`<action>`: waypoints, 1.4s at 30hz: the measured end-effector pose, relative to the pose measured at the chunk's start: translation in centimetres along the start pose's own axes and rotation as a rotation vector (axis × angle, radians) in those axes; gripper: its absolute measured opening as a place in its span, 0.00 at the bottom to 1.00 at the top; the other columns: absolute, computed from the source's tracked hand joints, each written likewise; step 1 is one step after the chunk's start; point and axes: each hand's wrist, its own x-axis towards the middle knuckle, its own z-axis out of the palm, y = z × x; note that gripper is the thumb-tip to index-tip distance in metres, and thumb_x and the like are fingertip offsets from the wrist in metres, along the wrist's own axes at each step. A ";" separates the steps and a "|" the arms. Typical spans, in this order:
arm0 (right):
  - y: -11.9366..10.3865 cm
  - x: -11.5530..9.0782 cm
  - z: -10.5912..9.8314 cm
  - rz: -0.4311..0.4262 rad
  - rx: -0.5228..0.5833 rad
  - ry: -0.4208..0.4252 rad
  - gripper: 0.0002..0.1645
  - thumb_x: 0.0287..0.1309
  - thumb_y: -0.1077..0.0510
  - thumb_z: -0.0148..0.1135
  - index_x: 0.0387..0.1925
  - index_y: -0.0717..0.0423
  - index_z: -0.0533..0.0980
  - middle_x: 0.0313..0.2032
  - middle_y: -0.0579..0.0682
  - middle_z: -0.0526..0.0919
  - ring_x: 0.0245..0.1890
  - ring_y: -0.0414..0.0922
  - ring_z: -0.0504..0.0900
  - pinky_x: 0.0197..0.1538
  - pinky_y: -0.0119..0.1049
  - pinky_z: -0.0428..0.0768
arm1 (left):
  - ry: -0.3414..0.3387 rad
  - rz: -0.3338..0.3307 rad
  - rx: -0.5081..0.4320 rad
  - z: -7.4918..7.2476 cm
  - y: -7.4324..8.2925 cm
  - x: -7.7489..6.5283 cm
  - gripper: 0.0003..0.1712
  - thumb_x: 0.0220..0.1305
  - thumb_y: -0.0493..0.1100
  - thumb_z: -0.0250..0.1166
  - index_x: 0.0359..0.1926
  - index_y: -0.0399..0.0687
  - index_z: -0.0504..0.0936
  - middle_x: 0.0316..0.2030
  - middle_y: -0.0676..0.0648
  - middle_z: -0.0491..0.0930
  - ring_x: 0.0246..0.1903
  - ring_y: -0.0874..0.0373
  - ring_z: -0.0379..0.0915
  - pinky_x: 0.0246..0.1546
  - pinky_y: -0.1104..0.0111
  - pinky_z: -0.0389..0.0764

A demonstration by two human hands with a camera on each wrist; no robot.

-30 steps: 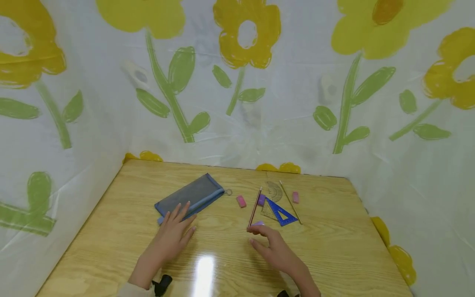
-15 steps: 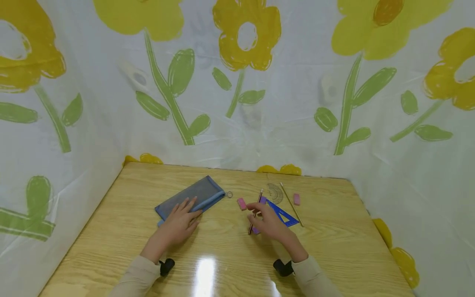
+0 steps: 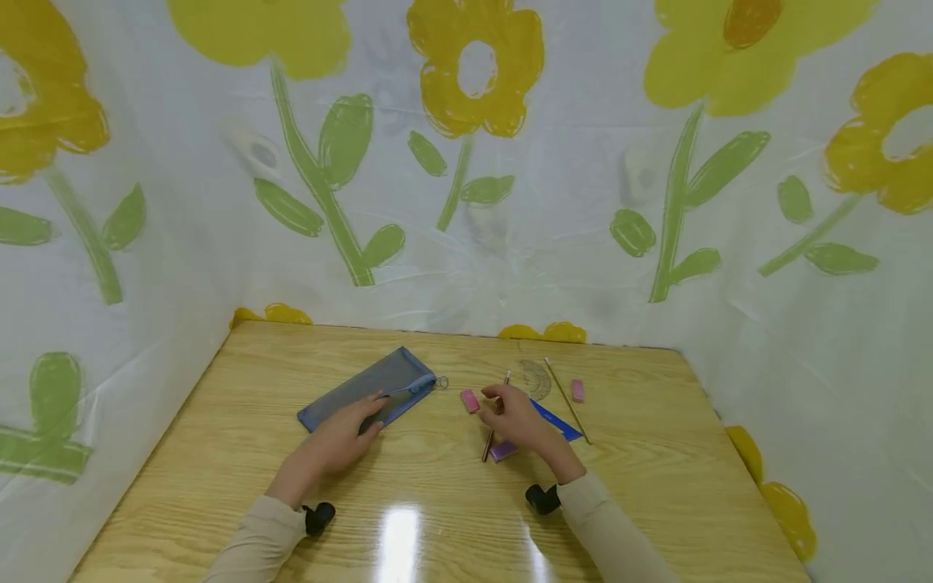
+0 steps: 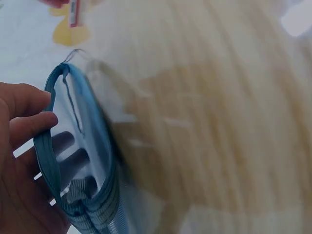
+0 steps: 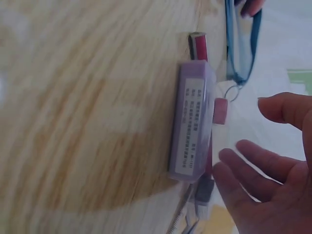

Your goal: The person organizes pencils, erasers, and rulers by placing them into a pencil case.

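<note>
Since a second ago, the right hand [image 3: 520, 422] has moved forward over the red pencil [image 3: 487, 447], its thumb and fingers apart, holding nothing, near the pink eraser [image 3: 470, 401]. Meanwhile the left hand [image 3: 331, 441] pinches the rim of the blue pouch [image 3: 364, 387], its mouth now gaping, at the left of the worktop [image 3: 656, 486]. Farther right lie the blue set square [image 3: 557, 423], clear protractor [image 3: 537, 379] and yellow pencil [image 3: 568, 401].
</note>
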 end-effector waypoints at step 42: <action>0.0 3.1 1.8 -0.088 -0.189 0.001 0.09 0.59 0.63 0.71 0.42 0.60 0.83 0.38 0.51 0.85 0.33 0.41 0.78 0.34 0.36 0.81 | 0.269 0.046 -0.829 0.0 3.0 0.4 0.29 0.71 0.25 0.39 0.71 0.22 0.62 0.70 0.24 0.62 0.67 0.29 0.64 0.63 0.48 0.77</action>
